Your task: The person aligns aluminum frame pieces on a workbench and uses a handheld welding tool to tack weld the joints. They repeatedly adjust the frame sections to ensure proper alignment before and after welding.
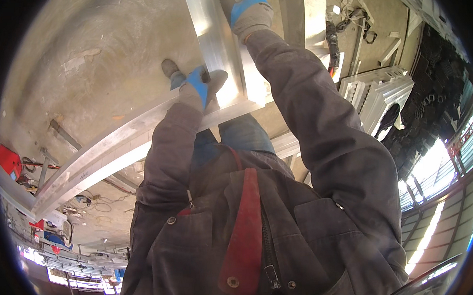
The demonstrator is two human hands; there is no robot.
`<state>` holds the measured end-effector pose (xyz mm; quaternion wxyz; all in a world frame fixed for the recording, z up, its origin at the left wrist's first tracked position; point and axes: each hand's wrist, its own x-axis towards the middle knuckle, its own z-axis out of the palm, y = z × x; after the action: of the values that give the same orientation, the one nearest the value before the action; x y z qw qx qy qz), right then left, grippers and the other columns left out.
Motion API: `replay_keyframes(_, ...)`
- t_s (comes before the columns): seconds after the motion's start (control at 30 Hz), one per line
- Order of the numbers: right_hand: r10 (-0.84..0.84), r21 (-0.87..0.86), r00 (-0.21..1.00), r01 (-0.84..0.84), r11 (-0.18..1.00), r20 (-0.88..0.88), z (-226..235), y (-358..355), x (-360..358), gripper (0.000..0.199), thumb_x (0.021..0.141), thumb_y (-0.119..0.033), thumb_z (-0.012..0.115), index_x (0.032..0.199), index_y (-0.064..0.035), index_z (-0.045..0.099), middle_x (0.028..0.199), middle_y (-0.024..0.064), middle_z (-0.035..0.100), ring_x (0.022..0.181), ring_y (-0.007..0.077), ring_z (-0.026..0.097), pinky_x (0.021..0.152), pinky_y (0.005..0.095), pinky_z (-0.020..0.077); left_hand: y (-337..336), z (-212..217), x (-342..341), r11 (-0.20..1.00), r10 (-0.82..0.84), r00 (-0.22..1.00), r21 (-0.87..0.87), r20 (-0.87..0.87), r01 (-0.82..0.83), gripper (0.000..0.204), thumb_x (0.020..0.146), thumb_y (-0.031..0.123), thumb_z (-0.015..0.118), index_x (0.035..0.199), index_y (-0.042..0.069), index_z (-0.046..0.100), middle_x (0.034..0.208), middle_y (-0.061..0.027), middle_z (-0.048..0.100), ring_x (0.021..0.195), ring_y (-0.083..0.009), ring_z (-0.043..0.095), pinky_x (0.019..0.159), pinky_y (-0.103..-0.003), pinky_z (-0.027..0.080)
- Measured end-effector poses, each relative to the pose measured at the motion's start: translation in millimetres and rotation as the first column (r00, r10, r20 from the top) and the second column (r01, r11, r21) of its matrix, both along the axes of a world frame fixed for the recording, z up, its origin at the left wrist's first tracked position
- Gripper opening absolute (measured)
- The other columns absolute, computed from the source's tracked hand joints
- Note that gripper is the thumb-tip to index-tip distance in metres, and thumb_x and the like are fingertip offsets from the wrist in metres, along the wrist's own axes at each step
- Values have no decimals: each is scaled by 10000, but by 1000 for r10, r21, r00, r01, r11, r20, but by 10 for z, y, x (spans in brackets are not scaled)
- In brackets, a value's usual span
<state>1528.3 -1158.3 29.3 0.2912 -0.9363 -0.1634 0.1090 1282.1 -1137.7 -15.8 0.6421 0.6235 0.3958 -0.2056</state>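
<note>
A long silvery aluminium profile (217, 45) runs away from me, bright with reflected light. My left hand (196, 87), in a blue and grey work glove, is closed around its left edge, near the end closest to my body. Farther along, my right hand (249, 14) wears the same kind of glove and grips the profile's right side; the top of the picture cuts off part of this hand. Just below my left hand a second metal beam (107, 145) crosses in front of my legs and stretches off to the left.
Stacked metal profiles (379, 96) lie at the right, beside a heap of dark pieces (430, 102). A black tool or hose (332, 43) and cables (355, 18) are at the upper right. At the far left is a red object (8, 161). The concrete floor (100, 58) is scuffed.
</note>
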Motion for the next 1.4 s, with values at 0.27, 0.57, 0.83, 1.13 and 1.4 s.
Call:
replay_keyframes(0.27,-20,39,996,24,999,-87,152,61,3,839,972,-412,693,1607,18,354,1421,340,595,1324,459,595,1113,465,472,-28,421,138,980,172,985,-96,-34,-174,376,923,286,814,1050,-59,736,823,-69,687,725,-151,625,667,-340,519)
replay_keyframes(0.57,-25,-142,999,30,989,35,206,36,-14,762,978,-428,659,1573,-4,445,1337,308,666,1224,455,670,1029,503,540,-123,333,141,769,401,843,-368,-359,-522,292,1026,200,658,1242,5,636,874,-90,655,651,-177,620,557,-360,506)
replay_keyframes(0.83,-59,-83,977,42,996,-205,348,64,-1,900,966,-561,630,1646,-74,298,1557,302,498,1418,453,515,1170,475,432,-96,492,204,865,303,925,-342,-230,-368,449,989,267,775,1304,5,591,1046,-104,669,848,-174,628,731,-343,521)
replay_keyframes(1.13,-43,-44,981,35,998,-187,279,11,-11,870,981,-466,655,1635,-19,295,1556,322,486,1438,469,488,1189,475,414,10,-95,365,948,91,994,-313,65,-66,450,1037,295,704,1351,-20,630,1194,-133,724,1043,-231,725,879,-350,584)
replay_keyframes(1.4,-43,-46,980,34,998,-197,237,-9,-16,894,983,-488,651,1646,-19,278,1563,311,487,1447,468,480,1201,471,399,-57,-294,445,460,574,810,-771,-120,-440,559,880,382,848,1233,-23,692,1063,-132,730,971,-243,694,894,-402,555)
